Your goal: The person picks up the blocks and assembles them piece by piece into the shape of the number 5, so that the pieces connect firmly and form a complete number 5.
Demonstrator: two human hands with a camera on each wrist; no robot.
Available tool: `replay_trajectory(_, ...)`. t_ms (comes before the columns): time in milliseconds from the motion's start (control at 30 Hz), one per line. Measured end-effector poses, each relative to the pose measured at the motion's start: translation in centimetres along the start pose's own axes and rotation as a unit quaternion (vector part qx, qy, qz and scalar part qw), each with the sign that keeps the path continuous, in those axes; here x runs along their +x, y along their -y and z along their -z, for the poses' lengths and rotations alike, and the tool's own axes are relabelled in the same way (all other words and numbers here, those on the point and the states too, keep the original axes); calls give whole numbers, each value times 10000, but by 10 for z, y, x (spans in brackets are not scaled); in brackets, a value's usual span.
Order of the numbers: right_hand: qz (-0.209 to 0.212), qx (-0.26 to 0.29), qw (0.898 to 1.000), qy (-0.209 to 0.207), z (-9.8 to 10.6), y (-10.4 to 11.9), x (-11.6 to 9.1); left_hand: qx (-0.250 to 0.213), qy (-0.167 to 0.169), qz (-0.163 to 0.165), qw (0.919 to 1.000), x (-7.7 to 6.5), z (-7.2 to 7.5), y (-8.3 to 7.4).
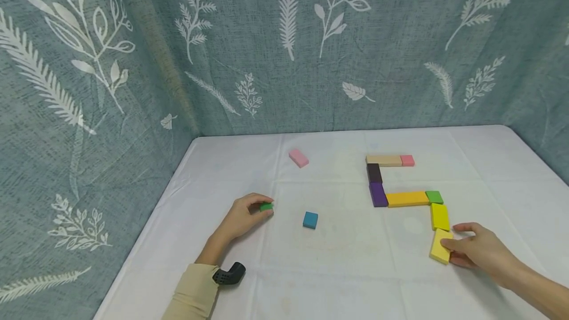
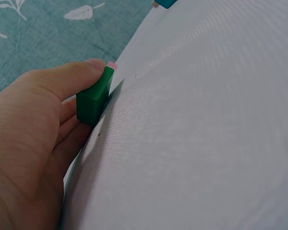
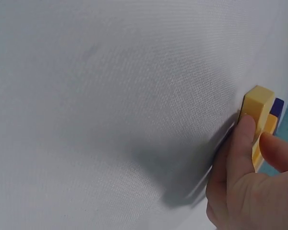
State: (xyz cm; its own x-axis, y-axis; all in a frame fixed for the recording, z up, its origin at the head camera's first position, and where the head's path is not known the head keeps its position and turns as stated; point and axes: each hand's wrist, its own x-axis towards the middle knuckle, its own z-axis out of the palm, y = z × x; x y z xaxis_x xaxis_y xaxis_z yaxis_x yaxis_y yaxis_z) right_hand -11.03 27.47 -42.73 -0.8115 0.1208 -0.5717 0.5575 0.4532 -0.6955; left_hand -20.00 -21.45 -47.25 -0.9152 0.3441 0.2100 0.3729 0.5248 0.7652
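Note:
My left hand [image 1: 244, 215] pinches a small green block [image 2: 93, 98] between thumb and fingers, close to the white cloth at the table's left middle. My right hand [image 1: 482, 248] is at the lower yellow block [image 1: 440, 247], the near end of a bent line of blocks. Its thumb lies on that block, and its fingers curl around the right side. In the right wrist view the fingertips touch the lower yellow block [image 3: 257, 100]. Another yellow block [image 1: 440, 217] adjoins its far end. Between the hands lies a blue block [image 1: 310, 220].
The line continues through a light green block [image 1: 434, 197], an orange block [image 1: 407, 199], a purple block [image 1: 378, 195], a dark block [image 1: 374, 173], a tan block [image 1: 384, 161] and a pink block [image 1: 407, 160]. Another pink block [image 1: 299, 158] lies alone farther back. A patterned curtain [image 1: 275, 53] hangs behind.

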Motion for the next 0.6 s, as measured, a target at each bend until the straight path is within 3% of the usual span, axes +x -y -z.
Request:
replay_trajectory(333,-21,-108,9999,-65,3,-1,3,-88,38,27,10000,-1,0,0)
replay_trajectory(467,173,-272,9994,-115,14,5,4,-60,45,26,10000,-1,1,1)
replay_trajectory(600,357,-68,9993,-109,28,18,9,-32,41,36,10000,-1,1,1)
